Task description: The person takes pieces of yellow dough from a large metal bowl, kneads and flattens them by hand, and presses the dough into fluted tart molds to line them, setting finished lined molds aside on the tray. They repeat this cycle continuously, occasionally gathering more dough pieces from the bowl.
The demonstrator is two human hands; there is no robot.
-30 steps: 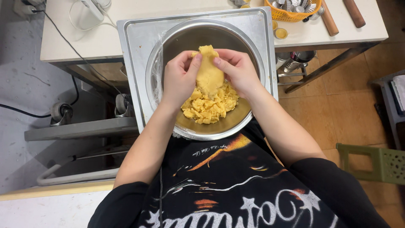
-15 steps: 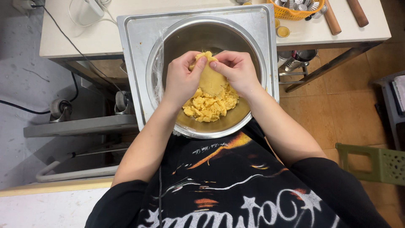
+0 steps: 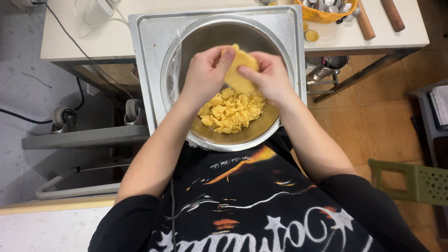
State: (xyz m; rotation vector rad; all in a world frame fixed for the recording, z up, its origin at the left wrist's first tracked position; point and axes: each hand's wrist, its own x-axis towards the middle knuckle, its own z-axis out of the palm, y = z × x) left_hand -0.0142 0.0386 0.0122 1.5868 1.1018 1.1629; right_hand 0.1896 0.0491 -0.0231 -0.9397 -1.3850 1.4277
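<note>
Head view, looking straight down: a flat piece of yellow dough (image 3: 239,70) is held over a large metal bowl (image 3: 186,51) by both hands. The left hand (image 3: 205,74) is closed on the dough's left edge, fingers curled, thumb (image 3: 227,52) laid on top near the upper corner. The right hand (image 3: 266,77) is closed on the right edge, with the thumb (image 3: 246,72) pressed across the dough's face. The dough is pinched between the two hands, lifted clear of the bowl's bottom, roughly over its middle.

A heap of torn yellow dough bits (image 3: 231,111) is seen on the bowl's floor, below the hands and towards the near rim. Clear film (image 3: 173,70) is visible along the bowl's left inner wall. The bowl is set on a square metal tray (image 3: 149,42), which rests on a pale table (image 3: 79,42).

Right of the bowl, at the table's far edge, an orange basket (image 3: 326,16) with small metal moulds is placed; just right of it, two wooden rolling pins (image 3: 366,23) are laid. A small yellow-filled cup (image 3: 311,35) sits beside the tray's right edge. Left of the bowl, a white appliance (image 3: 95,10) with a cord is partly in frame.
</note>
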